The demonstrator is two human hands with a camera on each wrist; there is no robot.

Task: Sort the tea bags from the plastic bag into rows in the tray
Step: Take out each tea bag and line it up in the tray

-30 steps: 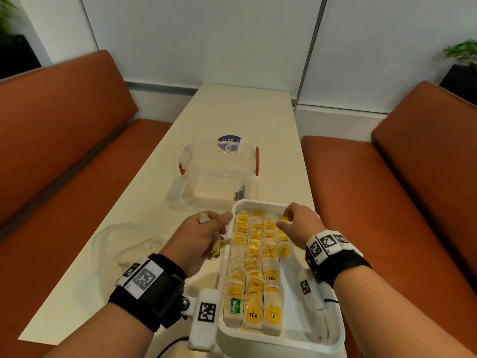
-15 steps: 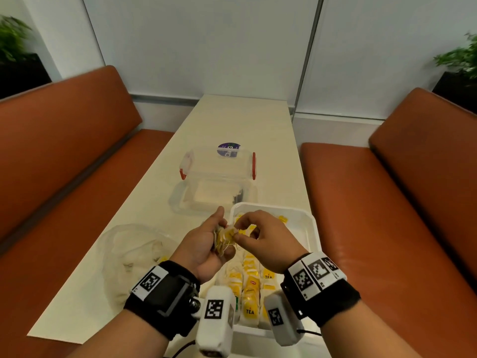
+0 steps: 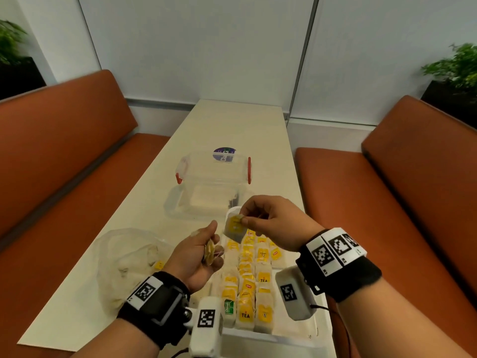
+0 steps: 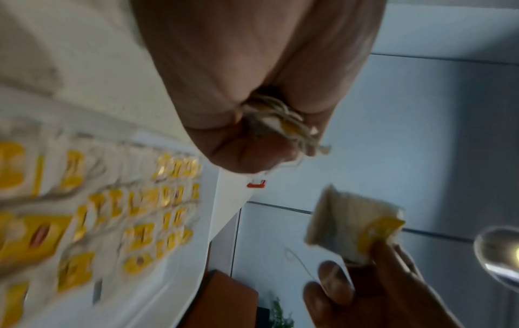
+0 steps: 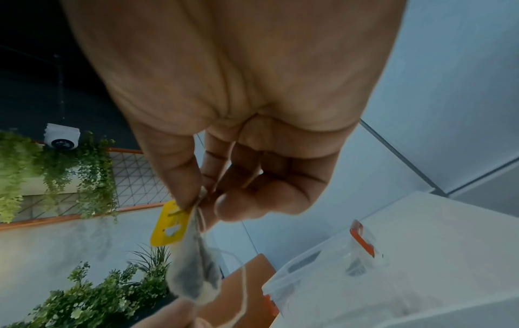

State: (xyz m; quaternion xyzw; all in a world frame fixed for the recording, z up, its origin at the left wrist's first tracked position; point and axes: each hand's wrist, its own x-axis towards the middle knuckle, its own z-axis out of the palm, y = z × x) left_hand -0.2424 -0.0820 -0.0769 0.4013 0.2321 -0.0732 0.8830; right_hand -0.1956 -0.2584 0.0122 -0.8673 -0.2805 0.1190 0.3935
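Note:
The white tray (image 3: 296,332) at the near table edge holds several rows of tea bags with yellow tags (image 3: 247,288). My right hand (image 3: 271,220) hovers above the tray's far end and pinches one tea bag (image 3: 235,227) by its top, yellow tag facing me; the right wrist view shows this tea bag (image 5: 193,261) hanging from thumb and forefinger. My left hand (image 3: 201,254), left of the tray, grips a small bunch of tea bags (image 3: 210,253) in curled fingers; in the left wrist view the bunch (image 4: 283,126) pokes out of the fist. The crumpled plastic bag (image 3: 126,257) lies on the table at the left.
A clear lidded box with red clips (image 3: 214,182) stands just beyond the tray. The cream table (image 3: 232,125) runs away between two orange benches (image 3: 64,156). Potted plants stand at the far corners.
My right hand left the tray's far row, met the left hand, and has now pulled one tea bag away from the bunch, up and to the right. The left hand keeps the rest.

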